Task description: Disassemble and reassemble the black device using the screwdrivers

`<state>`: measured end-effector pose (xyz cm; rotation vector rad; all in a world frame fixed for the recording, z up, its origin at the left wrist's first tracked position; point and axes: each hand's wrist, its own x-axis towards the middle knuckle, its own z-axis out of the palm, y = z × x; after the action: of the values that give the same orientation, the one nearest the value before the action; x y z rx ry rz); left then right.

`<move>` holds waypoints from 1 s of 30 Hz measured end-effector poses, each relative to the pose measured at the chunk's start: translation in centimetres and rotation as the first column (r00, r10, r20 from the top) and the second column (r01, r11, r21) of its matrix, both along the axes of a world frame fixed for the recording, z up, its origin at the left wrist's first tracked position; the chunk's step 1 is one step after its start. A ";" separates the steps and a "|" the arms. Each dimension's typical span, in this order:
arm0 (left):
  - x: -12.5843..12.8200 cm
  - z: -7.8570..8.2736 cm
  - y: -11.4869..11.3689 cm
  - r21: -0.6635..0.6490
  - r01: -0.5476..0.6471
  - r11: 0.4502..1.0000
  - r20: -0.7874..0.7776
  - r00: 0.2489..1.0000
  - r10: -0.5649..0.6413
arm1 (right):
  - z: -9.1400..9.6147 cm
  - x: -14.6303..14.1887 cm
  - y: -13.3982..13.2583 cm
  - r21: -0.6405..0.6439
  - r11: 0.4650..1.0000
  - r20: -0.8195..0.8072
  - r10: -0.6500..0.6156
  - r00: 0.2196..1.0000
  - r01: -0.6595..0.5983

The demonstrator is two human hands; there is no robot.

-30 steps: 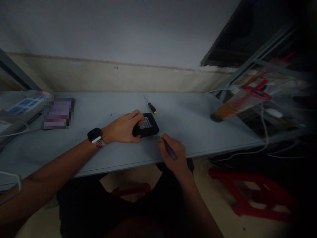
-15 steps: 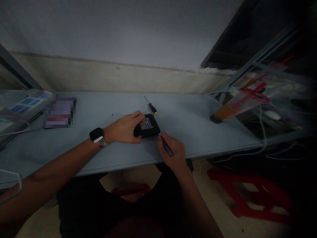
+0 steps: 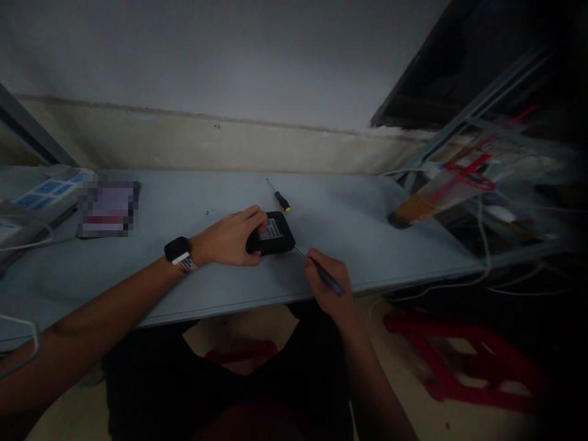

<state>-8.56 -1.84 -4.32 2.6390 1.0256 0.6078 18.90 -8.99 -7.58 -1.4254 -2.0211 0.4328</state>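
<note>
On the grey table (image 3: pixel 184 288) lies a small black rectangular box-like device (image 3: pixel 282 240) with a printed label on top; its exact kind I cannot make out. My left hand (image 3: pixel 236 237) grips its left side, thumb along the near edge and fingers over the top. A screwdriver (image 3: pixel 328 278) with a dark handle is held in my right hand (image 3: pixel 331 288), its thin metal shaft pointing up and left. The tip meets the device's near right corner. Just beyond the device rests a second screwdriver (image 3: pixel 282 201), black with a yellow end, touched by neither hand.
A phone-like object (image 3: pixel 109 208), blurred out, and a white and blue box (image 3: pixel 48 193) sit at the left. To the right stands a plastic drink cup (image 3: pixel 429 199) with a red lid. White cables (image 3: pixel 487 245) hang there, above a red stool (image 3: pixel 459 355).
My right hand has shifted right and slightly down, and more of the screwdriver's shaft now shows. The screwdriver lies at a flatter angle. My left hand still holds the device.
</note>
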 end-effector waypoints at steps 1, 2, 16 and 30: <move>0.0 0.0 0.0 -0.001 -0.001 1.000 -0.003 1.000 0.001 | 0.1 0.2 0.1 -0.017 1.000 0.016 0.017 1.000 -0.017; 0.0 0.0 0.0 -0.002 -0.002 1.000 -0.006 1.000 0.002 | 0.2 0.3 0.3 -0.028 0.999 0.033 0.034 0.999 -0.033; -0.7 -0.5 0.4 -0.065 0.154 0.986 0.119 0.982 -0.146 | 0.1 2.6 1.5 -0.011 0.965 0.253 0.255 0.933 -0.261; 0.0 -2.4 0.9 -0.038 0.024 0.999 0.144 0.989 -0.018 | 0.2 3.4 2.1 -0.085 0.957 0.064 0.283 0.957 -0.277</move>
<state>-8.55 -0.89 -6.74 2.5266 0.9566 0.7528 22.29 -6.85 -7.40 -1.2161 -2.3019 0.5880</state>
